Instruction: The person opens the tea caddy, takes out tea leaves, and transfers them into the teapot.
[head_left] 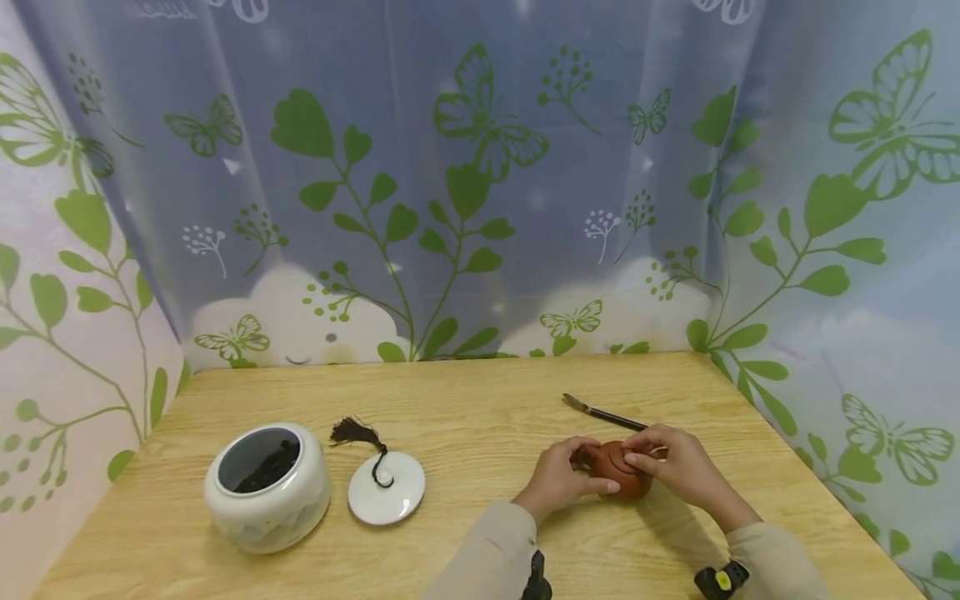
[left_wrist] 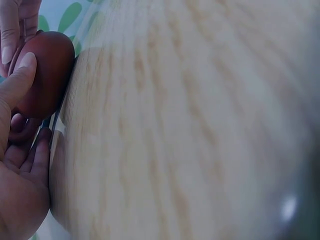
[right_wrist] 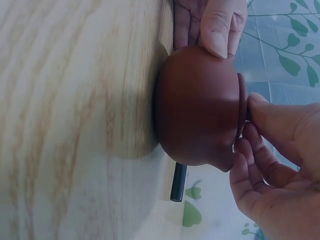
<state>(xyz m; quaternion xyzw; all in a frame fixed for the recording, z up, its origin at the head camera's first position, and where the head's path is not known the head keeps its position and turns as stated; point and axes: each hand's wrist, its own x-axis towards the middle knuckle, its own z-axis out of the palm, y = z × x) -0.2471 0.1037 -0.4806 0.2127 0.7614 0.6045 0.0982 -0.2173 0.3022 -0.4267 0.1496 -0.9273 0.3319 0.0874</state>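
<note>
A reddish-brown clay teapot (head_left: 632, 487) stands on the wooden table at the right, between both hands. My left hand (head_left: 557, 481) holds it from the handle side, with the thumb laid on its body and the other fingers by the handle (left_wrist: 25, 131). At the top, my right hand (head_left: 684, 468) pinches the knob of the teapot lid (right_wrist: 242, 107). The lid sits at the teapot's mouth, and the knob is mostly hidden by the fingertips. In the right wrist view, the short spout (right_wrist: 220, 159) points toward the right hand's curled fingers.
Behind the teapot lies a slim dark-handled tool (head_left: 611, 417) with a paler tip. At the left stands a white ceramic jar (head_left: 273, 521) holding dark leaf-like pieces. Beside it rests a white round lid (head_left: 397, 498) with a black tassel (head_left: 354, 432). Patterned curtains (head_left: 525, 233) border the table (head_left: 465, 408).
</note>
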